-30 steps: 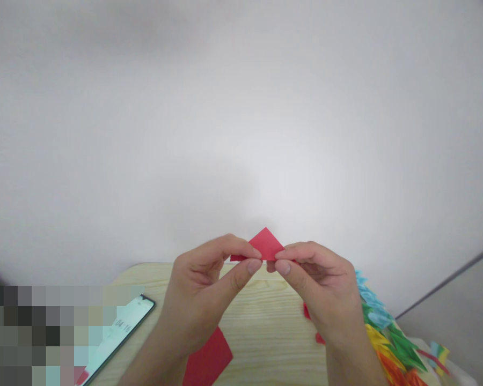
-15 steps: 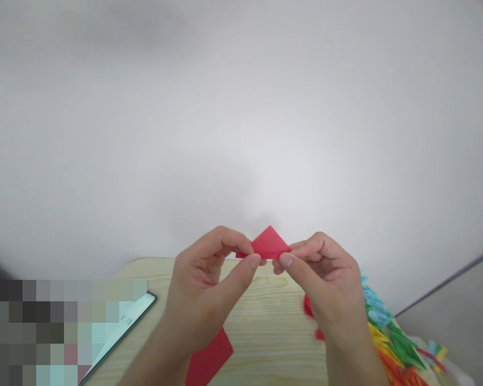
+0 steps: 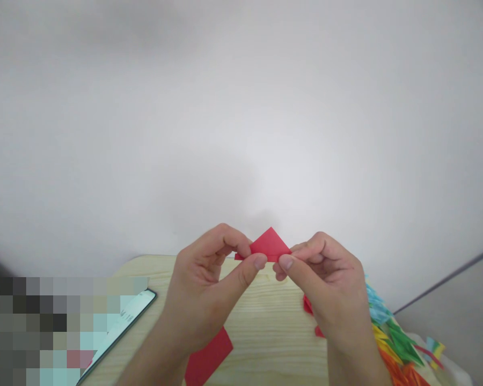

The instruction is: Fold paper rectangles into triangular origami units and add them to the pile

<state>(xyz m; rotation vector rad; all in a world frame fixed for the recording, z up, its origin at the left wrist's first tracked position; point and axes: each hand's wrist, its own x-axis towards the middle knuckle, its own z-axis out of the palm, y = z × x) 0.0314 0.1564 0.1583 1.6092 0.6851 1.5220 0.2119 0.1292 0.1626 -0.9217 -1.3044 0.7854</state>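
Observation:
Held up above the table is a small piece of folded red paper (image 3: 270,242), its triangular peak pointing upward and a narrow folded strip along its lower edge. My left hand (image 3: 215,273) pinches its left part between thumb and forefinger, with a small red end showing past the fingers. At the right corner, my right hand (image 3: 326,281) grips the paper between thumb and fingers. Below my left wrist lies a sheet of red paper (image 3: 210,356), partly hidden by the arm. Small red paper pieces (image 3: 308,304) show beside my right wrist.
A tablet or phone (image 3: 123,329) with a lit screen lies on the left, partly covered by a pixelated patch. Colourful folded paper (image 3: 402,340) in blue, green, yellow and orange is heaped at the right. The wooden table (image 3: 273,338) meets a pale wall (image 3: 241,118).
My left thumb has slid slightly to the right along the paper's lower edge. Both hands keep their pinch, and the paper stays almost in place.

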